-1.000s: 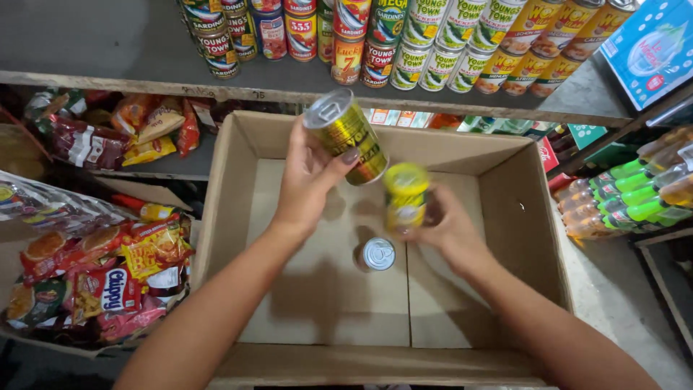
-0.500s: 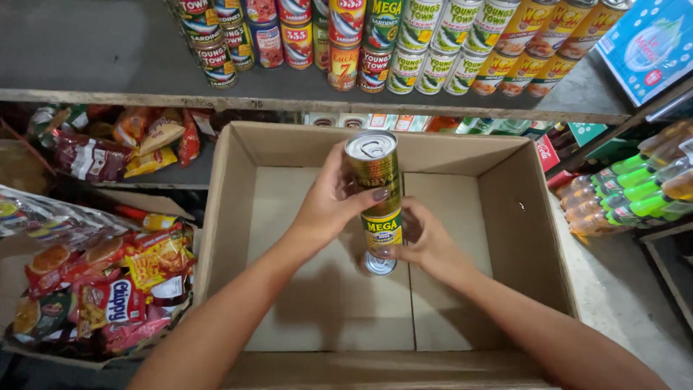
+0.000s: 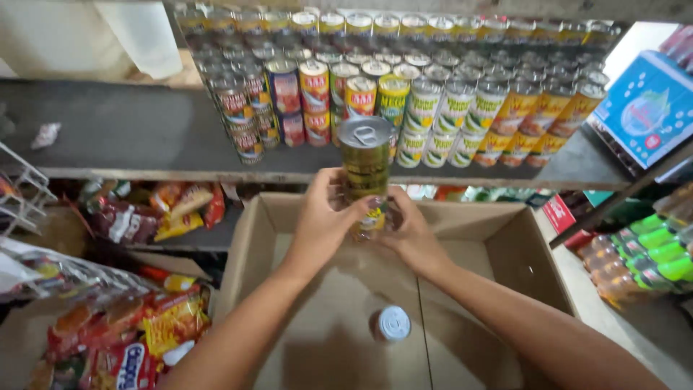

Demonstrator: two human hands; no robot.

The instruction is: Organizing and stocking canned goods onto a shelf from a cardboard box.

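Observation:
Both hands hold a stack of yellow-green tin cans (image 3: 366,170), one can on top of another, raised above an open cardboard box (image 3: 245,238). My left hand (image 3: 323,220) wraps the stack from the left. From the right, my right hand (image 3: 408,232) grips the lower can. The top can's silver pull-tab lid faces me. One more can (image 3: 390,323) stands upright on the box floor below the hands.
A dark shelf (image 3: 130,137) behind the box carries several rows of stacked cans (image 3: 433,87). Snack packets (image 3: 123,332) lie at the left, bottles with green caps (image 3: 650,253) at the right, and a blue carton (image 3: 650,108) at the far right.
The two cans, held apart one second ago, are now stacked one on the other and lifted up out of the box toward the shelf. The view has tilted upward.

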